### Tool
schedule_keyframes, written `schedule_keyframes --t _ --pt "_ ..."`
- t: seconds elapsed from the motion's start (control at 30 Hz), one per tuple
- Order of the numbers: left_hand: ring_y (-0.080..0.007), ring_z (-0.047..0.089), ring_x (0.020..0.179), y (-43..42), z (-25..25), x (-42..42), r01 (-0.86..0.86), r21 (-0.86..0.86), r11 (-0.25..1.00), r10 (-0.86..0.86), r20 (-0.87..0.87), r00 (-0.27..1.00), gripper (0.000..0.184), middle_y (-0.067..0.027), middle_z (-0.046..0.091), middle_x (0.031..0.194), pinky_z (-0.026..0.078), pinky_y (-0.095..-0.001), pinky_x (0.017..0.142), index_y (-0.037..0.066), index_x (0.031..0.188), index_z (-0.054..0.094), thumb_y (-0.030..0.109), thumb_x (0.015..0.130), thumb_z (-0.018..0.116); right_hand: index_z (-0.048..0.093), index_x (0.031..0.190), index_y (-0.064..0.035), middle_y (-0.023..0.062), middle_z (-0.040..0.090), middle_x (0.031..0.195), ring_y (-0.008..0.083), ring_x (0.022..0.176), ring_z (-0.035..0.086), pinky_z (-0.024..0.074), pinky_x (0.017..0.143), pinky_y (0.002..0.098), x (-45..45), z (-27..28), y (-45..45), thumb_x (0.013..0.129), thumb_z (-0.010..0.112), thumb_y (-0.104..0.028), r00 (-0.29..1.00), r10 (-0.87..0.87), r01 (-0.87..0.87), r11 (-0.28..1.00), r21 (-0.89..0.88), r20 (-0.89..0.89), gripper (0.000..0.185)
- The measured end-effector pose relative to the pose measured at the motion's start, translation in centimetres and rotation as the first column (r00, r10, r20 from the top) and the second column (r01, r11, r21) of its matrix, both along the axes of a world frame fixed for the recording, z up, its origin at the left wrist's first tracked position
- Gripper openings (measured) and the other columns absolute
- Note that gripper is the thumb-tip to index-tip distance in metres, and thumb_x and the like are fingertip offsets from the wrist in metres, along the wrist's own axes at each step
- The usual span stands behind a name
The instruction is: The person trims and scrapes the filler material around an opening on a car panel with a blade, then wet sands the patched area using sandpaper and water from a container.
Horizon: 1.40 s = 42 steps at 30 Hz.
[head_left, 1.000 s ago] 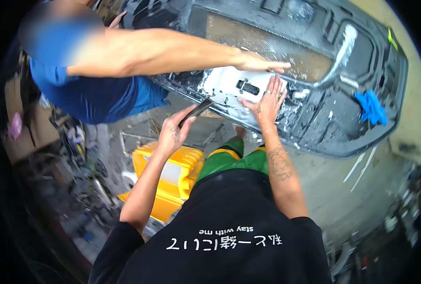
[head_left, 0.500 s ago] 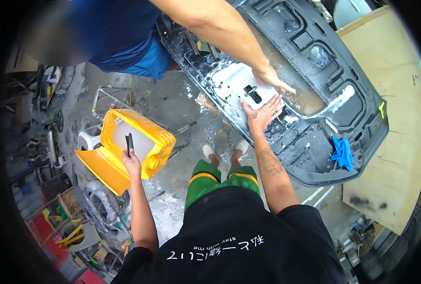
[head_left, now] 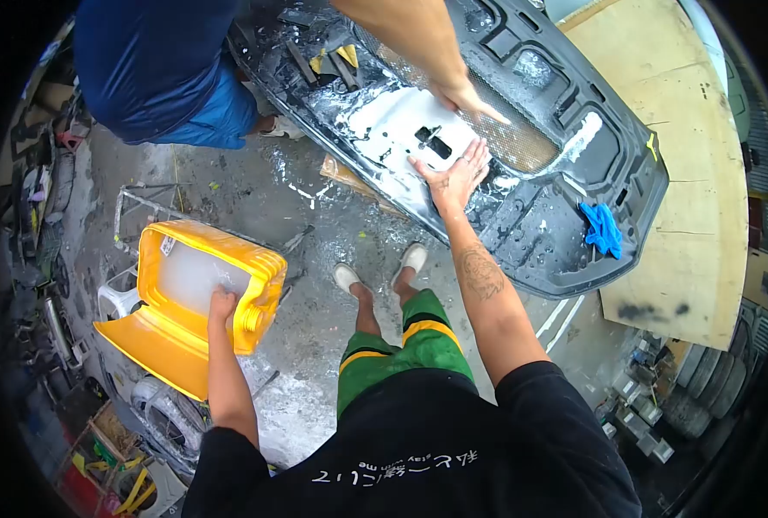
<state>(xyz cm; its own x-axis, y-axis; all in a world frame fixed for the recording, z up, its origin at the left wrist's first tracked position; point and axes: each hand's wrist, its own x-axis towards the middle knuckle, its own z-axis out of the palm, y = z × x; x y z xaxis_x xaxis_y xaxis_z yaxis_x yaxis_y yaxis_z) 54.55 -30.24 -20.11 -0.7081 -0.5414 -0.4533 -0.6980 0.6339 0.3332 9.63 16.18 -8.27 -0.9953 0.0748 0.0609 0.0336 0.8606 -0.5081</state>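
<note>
My left hand (head_left: 221, 304) is closed and dips into cloudy water (head_left: 195, 274) inside a cut-open yellow jug (head_left: 263, 269). The black strip it held half a second ago is now hidden, with the fingertips, below the water. My right hand (head_left: 455, 179) lies flat with fingers stretched on a white panel (head_left: 382, 129) with dark cutouts. This white panel rests on a large black car panel, hood-like in shape (head_left: 522, 246), wet and streaked with white. Just beyond my right hand, a co-worker's hand (head_left: 457, 91) reaches over the white panel's far edge.
The co-worker in blue shorts (head_left: 207, 108) stands at upper left. Dark strips (head_left: 300, 63) and yellow-and-black pieces lie on the car panel's far end. A blue glove (head_left: 602, 230) lies near its right end. Plywood (head_left: 690, 198) lies beyond. A tire (head_left: 170, 413) sits below the jug.
My left hand has lowered the black strip into the jug's water. My right hand stays flat on the white panel. The whole view has shifted, with the scene moving left.
</note>
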Motion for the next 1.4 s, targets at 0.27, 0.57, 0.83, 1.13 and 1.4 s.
schedule_keyframes --t 0.27,0.57,0.83,1.13,1.4 --pt "-0.0423 0.063 0.096 12.8 29.1 -6.9 -0.140 -0.182 0.973 0.091 -0.251 0.964 0.019 -0.0249 0.063 0.101 0.050 -0.0467 0.088 -0.007 0.112 0.060 0.000 0.095 0.060 0.012 0.160 0.0104 0.0248 0.016 0.169 0.0358 0.159 0.010 0.0038 0.128 0.0520 0.1 0.5 0.4 0.058 0.086 -0.073 1.000 -0.002 0.002 1.000 -0.018 0.017 0.152" --pt "-0.0390 0.061 0.091 33.7 26.9 -33.6 0.461 -0.089 0.883 -0.429 -0.552 0.715 0.036 -0.0184 0.057 0.101 0.052 -0.0440 0.082 0.002 0.132 0.061 0.007 0.097 0.064 0.016 0.160 0.0090 0.0234 0.012 0.170 0.0374 0.159 0.010 0.0057 0.127 0.0560 -0.3 0.4 3.0 0.060 0.086 -0.069 0.986 0.166 -0.165 0.984 -0.065 0.008 0.145" --pt "-0.0424 0.062 0.100 37.9 22.6 -42.3 0.528 -0.270 0.805 -0.593 -0.374 0.712 0.028 -0.0230 0.059 0.105 0.053 -0.0483 0.085 -0.003 0.121 0.064 0.005 0.095 0.065 0.019 0.159 0.0078 0.0246 0.012 0.170 0.0383 0.159 0.009 0.0060 0.126 0.0591 -0.5 0.4 3.5 0.067 0.086 -0.060 0.978 0.186 -0.168 0.971 -0.172 0.093 0.133" --pt "-0.0438 0.058 0.097 38.6 21.5 -41.6 0.527 -0.283 0.802 -0.596 -0.315 0.739 0.028 -0.0234 0.057 0.106 0.051 -0.0509 0.084 -0.005 0.120 0.063 0.001 0.093 0.059 0.018 0.160 0.0070 0.0250 0.011 0.170 0.0401 0.159 0.007 0.0051 0.125 0.0616 -0.5 -0.3 3.8 0.072 0.081 -0.065 0.978 0.204 -0.195 0.963 -0.184 0.034 0.130" --pt "-0.0458 0.059 0.097 38.6 22.2 -41.6 0.545 -0.254 0.799 -0.601 -0.303 0.740 0.029 -0.0235 0.058 0.109 0.051 -0.0516 0.088 -0.004 0.118 0.063 0.000 0.091 0.056 0.019 0.158 0.0093 0.0260 0.011 0.170 0.0403 0.159 0.005 0.0044 0.125 0.0612 -0.4 -0.1 3.9 0.072 0.083 -0.061 0.971 0.225 -0.209 0.962 -0.179 0.079 0.129"
